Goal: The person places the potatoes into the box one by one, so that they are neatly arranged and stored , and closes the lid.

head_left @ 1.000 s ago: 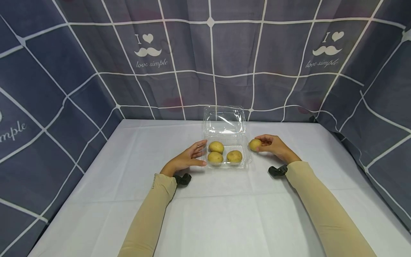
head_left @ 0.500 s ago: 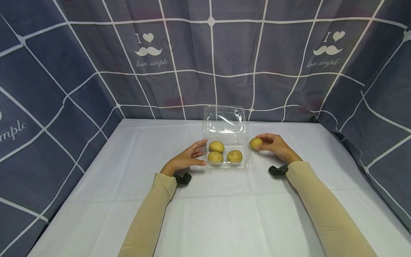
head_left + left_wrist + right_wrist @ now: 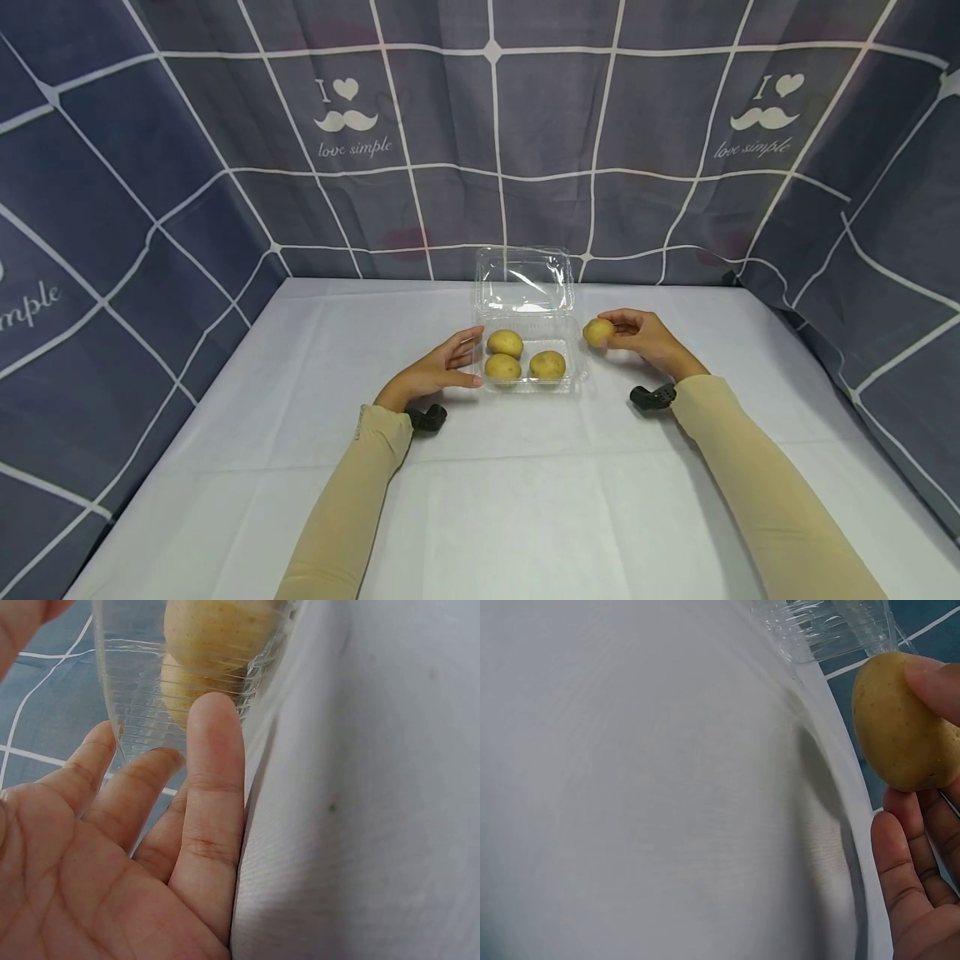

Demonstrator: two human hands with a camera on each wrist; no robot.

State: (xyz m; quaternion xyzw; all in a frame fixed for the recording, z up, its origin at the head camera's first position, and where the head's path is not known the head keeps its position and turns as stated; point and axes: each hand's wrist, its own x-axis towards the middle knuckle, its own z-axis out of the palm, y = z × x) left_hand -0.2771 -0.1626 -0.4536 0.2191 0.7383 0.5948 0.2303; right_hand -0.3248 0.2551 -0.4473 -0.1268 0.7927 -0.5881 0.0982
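A clear plastic clamshell box [image 3: 573, 371] stands with its lid [image 3: 524, 282] raised at the back. Inside are three potatoes: one at the back left [image 3: 505, 342], one at the front left [image 3: 502, 367] and one at the front right [image 3: 547, 365]. My left hand [image 3: 438, 371] is at the box's left side, fingers extended; in the left wrist view its fingertips [image 3: 216, 720] are right at the ribbed wall. My right hand [image 3: 645, 337] pinches another potato [image 3: 904, 724] between thumb and fingers, just beyond the box's right side and above the table.
A white cloth covers the table [image 3: 495, 500]. Dark checked curtain [image 3: 555, 108] hangs behind and along both sides. A black wrist camera sits on each wrist, the left one [image 3: 427, 418] and the right one [image 3: 651, 397].
My right hand, with the potato in it, has shifted slightly up and to the right, a little farther from the box. The left hand and the box have stayed in place.
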